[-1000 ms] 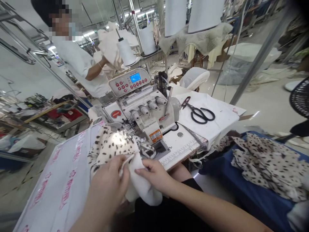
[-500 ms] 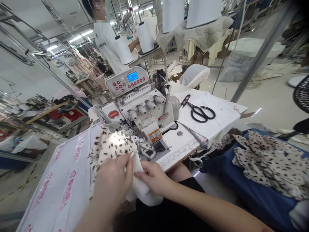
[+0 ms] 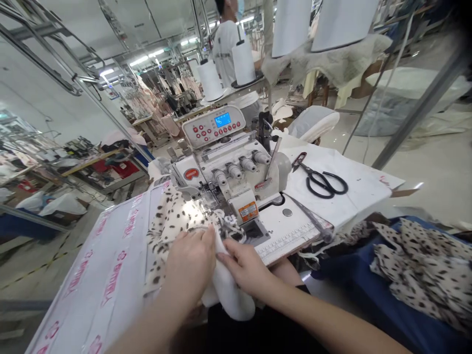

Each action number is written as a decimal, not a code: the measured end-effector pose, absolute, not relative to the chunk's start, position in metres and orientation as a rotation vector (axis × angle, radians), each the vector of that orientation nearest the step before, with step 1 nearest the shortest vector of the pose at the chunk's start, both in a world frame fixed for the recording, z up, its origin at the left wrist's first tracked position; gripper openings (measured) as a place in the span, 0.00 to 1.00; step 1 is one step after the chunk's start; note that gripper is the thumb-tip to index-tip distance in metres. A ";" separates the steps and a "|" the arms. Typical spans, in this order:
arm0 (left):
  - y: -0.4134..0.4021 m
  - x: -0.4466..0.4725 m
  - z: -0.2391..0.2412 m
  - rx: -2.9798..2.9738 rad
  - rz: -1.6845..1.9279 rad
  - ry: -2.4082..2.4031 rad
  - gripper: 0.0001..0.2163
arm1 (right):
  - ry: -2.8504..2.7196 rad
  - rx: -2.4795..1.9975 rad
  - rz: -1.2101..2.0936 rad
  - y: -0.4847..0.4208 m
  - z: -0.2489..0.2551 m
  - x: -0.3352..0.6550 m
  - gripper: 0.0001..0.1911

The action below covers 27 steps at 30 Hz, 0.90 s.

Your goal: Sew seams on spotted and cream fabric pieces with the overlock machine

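A cream fabric with dark spots (image 3: pixel 180 209) lies under the lit needle area of an overlock sewing machine (image 3: pixel 236 167). My left hand (image 3: pixel 191 263) is closed on the near edge of this fabric, fingers curled over it. Close beside it, my right hand (image 3: pixel 245 268) pinches a plain white fabric (image 3: pixel 230 292) between thumb and fingers. The white fabric rises between both hands and hangs over the table's front edge towards my lap. Where the two fabrics meet is partly hidden by my fingers.
Black-handled scissors (image 3: pixel 324 183) and small red thread snips (image 3: pixel 299 160) lie right of the machine. Spotted fabric pieces (image 3: pixel 424 270) are heaped on blue cloth at the right. White thread cones (image 3: pixel 243 63) stand behind, near a person (image 3: pixel 223 49) in a white shirt.
The whole view has shifted, so the machine sits farther right in the picture. Both hands keep hold of the fabric near the needle. The person behind appears turned farther away.
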<state>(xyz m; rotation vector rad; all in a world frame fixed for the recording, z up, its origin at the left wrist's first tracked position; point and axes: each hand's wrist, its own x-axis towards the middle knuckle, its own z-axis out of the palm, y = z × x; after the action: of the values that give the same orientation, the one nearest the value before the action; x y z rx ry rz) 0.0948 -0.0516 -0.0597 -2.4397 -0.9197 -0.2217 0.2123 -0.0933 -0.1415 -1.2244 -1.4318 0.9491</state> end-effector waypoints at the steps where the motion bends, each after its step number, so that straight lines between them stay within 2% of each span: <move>1: -0.049 0.100 -0.058 -2.442 -0.185 -0.957 0.09 | -1.432 -1.229 0.934 -0.088 -0.140 0.214 0.13; 6: -0.047 0.108 -0.054 -2.520 -0.178 -1.179 0.12 | -1.437 -1.210 0.870 -0.073 -0.134 0.220 0.09; 11: -0.066 0.066 -0.059 -2.634 -0.688 -1.602 0.23 | -1.408 -1.101 1.129 -0.082 -0.135 0.227 0.06; 14: -0.074 0.043 -0.064 -2.531 -0.714 -1.915 0.20 | -1.370 -1.061 1.314 -0.089 -0.139 0.227 0.08; 16: -0.075 0.036 -0.067 -2.519 -0.667 -1.948 0.17 | -1.361 -1.051 1.351 -0.092 -0.142 0.224 0.09; 18: -0.073 0.036 -0.065 -2.541 -0.672 -1.794 0.14 | -1.363 -1.051 1.359 -0.094 -0.143 0.219 0.09; 21: -0.069 0.041 -0.055 -2.632 -0.631 -1.222 0.08 | -1.382 -1.106 1.323 -0.098 -0.143 0.209 0.10; 24: -0.068 0.050 -0.045 -2.626 -0.438 -0.673 0.10 | -1.417 -1.123 1.239 -0.103 -0.140 0.202 0.09; 27: -0.071 0.057 -0.046 -2.621 -0.380 -0.507 0.11 | -1.455 -1.094 1.183 -0.110 -0.136 0.201 0.10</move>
<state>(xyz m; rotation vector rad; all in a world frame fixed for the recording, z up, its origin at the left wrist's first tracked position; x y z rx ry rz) 0.0569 -0.0708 -0.0464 -2.6215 -0.5071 -0.3799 0.2013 -0.1101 -0.1364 -1.0935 -1.4546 1.1835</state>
